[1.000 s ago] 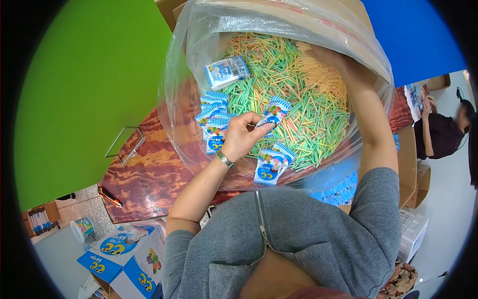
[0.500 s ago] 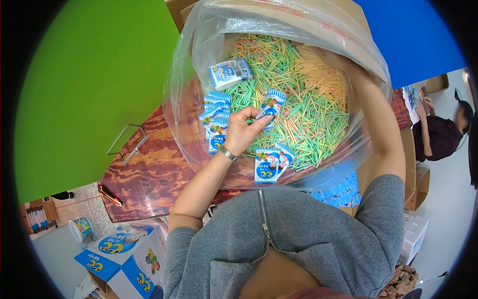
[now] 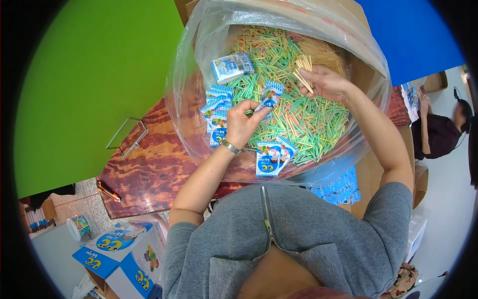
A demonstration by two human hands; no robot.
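My left hand (image 3: 241,126) pinches a small blue-and-white packet (image 3: 273,92) over a heap of thin pastel candy sticks (image 3: 279,55). Between the fingers of my right hand (image 3: 327,84) is a small bunch of pale yellow sticks (image 3: 303,74), raised just above the heap. Both hands are inside the mouth of a large clear plastic bag (image 3: 181,99). Several matching packets (image 3: 218,115) lie overlapped left of my left hand. Another packet (image 3: 232,68) rests at the heap's far left, and more packets (image 3: 269,158) lie at its near edge.
The bag lies on a reddish wood-patterned table (image 3: 144,172). A utility knife (image 3: 108,191) is at its left corner, near a metal wire handle (image 3: 127,138). Blue packets (image 3: 333,187) fill a space before me. A printed carton (image 3: 117,249) stands lower left. Another person (image 3: 438,129) sits at far right.
My right hand has come up out of the pale sticks at the back right and moved left, now carrying a bunch. My left hand keeps its packet in nearly the same place.
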